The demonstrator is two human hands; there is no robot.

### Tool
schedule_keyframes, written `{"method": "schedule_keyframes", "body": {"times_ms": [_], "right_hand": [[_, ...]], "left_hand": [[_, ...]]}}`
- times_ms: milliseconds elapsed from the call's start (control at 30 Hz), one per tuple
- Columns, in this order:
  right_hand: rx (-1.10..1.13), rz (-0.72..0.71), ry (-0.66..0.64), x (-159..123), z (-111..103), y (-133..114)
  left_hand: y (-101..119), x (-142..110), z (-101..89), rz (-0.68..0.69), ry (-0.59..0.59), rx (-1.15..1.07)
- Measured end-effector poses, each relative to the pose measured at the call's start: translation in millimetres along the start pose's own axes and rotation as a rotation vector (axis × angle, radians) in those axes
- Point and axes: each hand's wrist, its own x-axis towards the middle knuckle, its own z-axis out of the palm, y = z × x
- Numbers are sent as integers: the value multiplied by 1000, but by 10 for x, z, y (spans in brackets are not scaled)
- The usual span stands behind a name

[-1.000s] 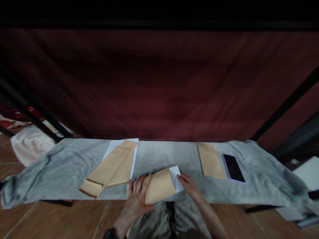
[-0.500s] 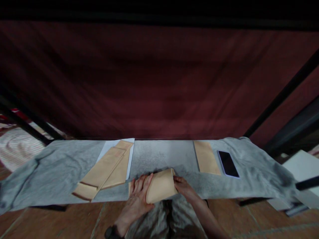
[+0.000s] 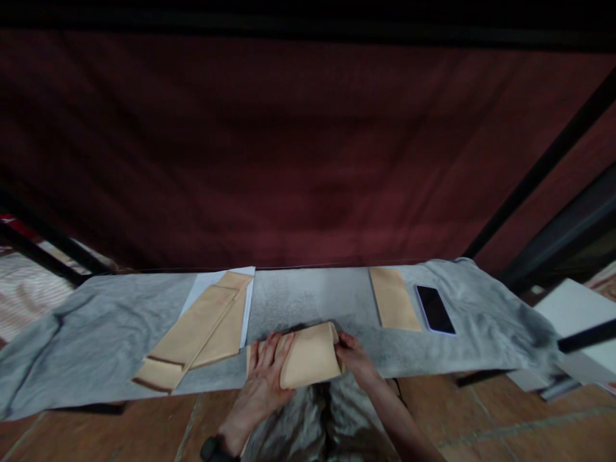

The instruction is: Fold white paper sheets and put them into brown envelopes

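A tan envelope [image 3: 310, 355] lies at the near edge of the grey-covered table [image 3: 308, 298], right in front of me. My left hand [image 3: 264, 369] lies flat on its left end, fingers stretched out and pressing it down. My right hand [image 3: 353, 357] is at its right end with the fingers curled against the envelope's open edge. No white paper shows at that end now.
A pile of tan envelopes [image 3: 199, 330] on a white sheet [image 3: 208, 282] lies to the left. One more tan envelope [image 3: 394, 299] and a dark phone [image 3: 434, 309] lie to the right. A dark red curtain [image 3: 308, 160] hangs behind the table.
The white paper that stuck out of the envelope's right end has gone inside it. My right hand has moved left up against that end. The left hand has stayed put.
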Motion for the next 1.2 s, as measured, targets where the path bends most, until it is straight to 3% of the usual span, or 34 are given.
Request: {"method": "schedule_keyframes", "body": {"times_ms": [133,233,300,367,433,500,700,833,933,1100,1200], "right_hand": [[178,94,35,-21,-53,-56],[288,128,103,-25,-55,-53],[350,138,133,-42,-12,-32],[415,142,151,-79,64,-5],[487,135,153,-132,153,18],[540,116,135,-190,235,28],[446,52,141,-284,268,-61],[343,46,21,-289,138,-124],[200,65,-13,-266,25,-60],[-148,-156,162,-146,-140,175],[-403,-348,85,-85,-179,225]], "left_hand": [[3,36,32,-125,109,-157],[129,47,99,-435,351,-477],[286,56,147,-679,450,-803],[482,78,184,-859,402,-1208],[682,123,204,-932,274,-1580],[844,184,214,-981,210,-1750],[966,307,249,-982,195,-1786],[860,336,219,-923,112,-1718],[709,380,192,-836,89,-1550],[375,449,248,-759,26,-1229],[238,449,301,-690,2,-1093]]}}
